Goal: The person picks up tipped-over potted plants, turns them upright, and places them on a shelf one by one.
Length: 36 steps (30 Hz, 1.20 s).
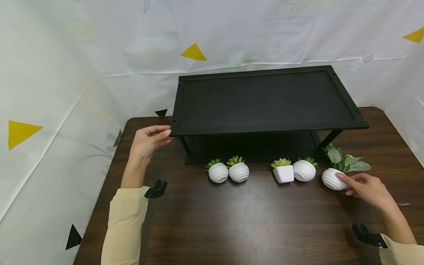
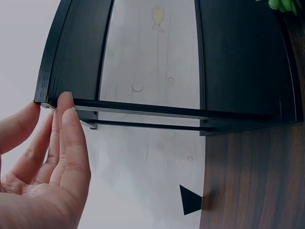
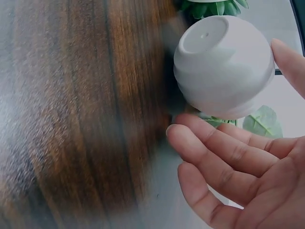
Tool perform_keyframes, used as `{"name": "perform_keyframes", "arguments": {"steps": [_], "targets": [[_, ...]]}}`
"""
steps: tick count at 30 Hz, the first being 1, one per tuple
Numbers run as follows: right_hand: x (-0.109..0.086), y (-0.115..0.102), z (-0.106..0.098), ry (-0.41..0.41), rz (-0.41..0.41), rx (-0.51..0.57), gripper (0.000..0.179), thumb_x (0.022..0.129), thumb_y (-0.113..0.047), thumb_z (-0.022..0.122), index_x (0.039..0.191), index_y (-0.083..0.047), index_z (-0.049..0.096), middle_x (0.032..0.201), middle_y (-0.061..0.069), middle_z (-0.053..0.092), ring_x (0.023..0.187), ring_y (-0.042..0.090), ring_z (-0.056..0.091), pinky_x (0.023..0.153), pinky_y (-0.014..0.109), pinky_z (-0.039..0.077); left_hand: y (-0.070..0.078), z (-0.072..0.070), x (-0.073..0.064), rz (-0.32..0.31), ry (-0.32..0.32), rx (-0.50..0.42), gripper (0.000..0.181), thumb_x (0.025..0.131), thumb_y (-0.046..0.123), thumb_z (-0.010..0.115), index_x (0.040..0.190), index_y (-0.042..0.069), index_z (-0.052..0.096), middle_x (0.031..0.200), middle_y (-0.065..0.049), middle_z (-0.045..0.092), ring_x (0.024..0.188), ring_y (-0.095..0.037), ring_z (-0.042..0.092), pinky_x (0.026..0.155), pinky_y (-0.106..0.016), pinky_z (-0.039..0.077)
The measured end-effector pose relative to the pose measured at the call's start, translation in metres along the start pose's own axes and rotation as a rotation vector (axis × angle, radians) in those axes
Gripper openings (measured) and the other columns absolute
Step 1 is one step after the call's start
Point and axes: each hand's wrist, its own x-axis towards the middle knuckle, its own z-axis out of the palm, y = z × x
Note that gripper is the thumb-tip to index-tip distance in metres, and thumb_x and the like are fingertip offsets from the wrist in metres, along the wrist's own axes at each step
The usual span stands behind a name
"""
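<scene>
A black two-tier shelf (image 1: 265, 101) stands on the table. At the front left corner of its upper board, my left hand (image 1: 150, 141) pinches the edge between thumb and fingers, as the left wrist view also shows of the shelf (image 2: 78, 52). On the right, my right hand (image 1: 369, 189) grips a round white ribbed pot (image 1: 332, 179) that holds a leafy artificial plant (image 1: 351, 163). The right wrist view shows this pot (image 3: 226, 69) tilted, its base facing the camera, thumb on one side and fingers on the other. Whether it touches the table is unclear.
Along the shelf's front are two round succulent pots (image 1: 218, 173) at left, then a square pot (image 1: 283, 173) and another round pot (image 1: 304, 170) nearer the right. White sheeting (image 1: 132, 44) hangs behind and beside the brown wooden table (image 1: 232, 224).
</scene>
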Motion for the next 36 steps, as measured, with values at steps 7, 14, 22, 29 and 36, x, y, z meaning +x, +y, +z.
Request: {"name": "perform_keyframes", "arguments": {"steps": [7, 14, 22, 29, 36], "targets": [[0.006, -0.003, 0.002, -0.018, -0.008, 0.017, 0.071, 0.091, -0.051, 0.045, 0.107, 0.018, 0.054, 0.072, 0.007, 0.066, 0.069, 0.014, 0.059, 0.058, 0.027, 0.048, 0.000, 0.000, 0.000, 0.001, -0.011, 0.002, 0.036, 0.084, 0.005, 0.065, 0.114, -0.012, 0.056, 0.096, -0.008, 0.058, 0.080, -0.020, 0.065, 0.083, -0.033, 0.051], [0.004, -0.005, 0.004, -0.010, -0.020, 0.083, 0.069, 0.091, -0.047, 0.050, 0.111, 0.018, 0.050, 0.076, 0.007, 0.065, 0.069, 0.011, 0.060, 0.059, 0.024, 0.051, -0.001, 0.000, -0.001, 0.011, -0.009, 0.002, 0.035, 0.084, 0.004, 0.065, 0.113, -0.012, 0.056, 0.094, -0.008, 0.059, 0.076, -0.018, 0.065, 0.082, -0.032, 0.052], [0.007, 0.014, 0.002, 0.048, 0.013, 0.131, 0.073, 0.090, -0.047, 0.052, 0.119, 0.020, 0.040, 0.078, 0.007, 0.065, 0.069, 0.007, 0.059, 0.056, 0.023, 0.047, 0.000, 0.000, -0.001, 0.017, -0.007, -0.001, 0.032, 0.084, 0.004, 0.065, 0.112, -0.011, 0.058, 0.094, -0.008, 0.059, 0.079, -0.020, 0.065, 0.078, -0.029, 0.053], [0.010, 0.028, 0.004, 0.121, 0.034, 0.165, 0.083, 0.086, -0.049, 0.057, 0.124, 0.020, 0.032, 0.090, 0.020, 0.063, 0.069, 0.005, 0.059, 0.054, 0.023, 0.048, 0.000, 0.001, 0.000, 0.011, -0.004, 0.020, 0.035, 0.084, 0.005, 0.065, 0.114, -0.012, 0.056, 0.094, -0.007, 0.060, 0.079, -0.020, 0.065, 0.078, -0.027, 0.053], [0.000, 0.015, 0.007, 0.134, 0.012, 0.106, 0.081, 0.087, -0.046, 0.058, 0.127, 0.019, 0.032, 0.117, 0.040, 0.044, 0.092, 0.033, 0.055, 0.069, 0.044, 0.046, -0.001, 0.001, 0.000, 0.008, -0.007, 0.016, 0.036, 0.085, 0.005, 0.064, 0.114, -0.013, 0.055, 0.093, -0.007, 0.059, 0.077, -0.018, 0.065, 0.076, -0.026, 0.054]]}}
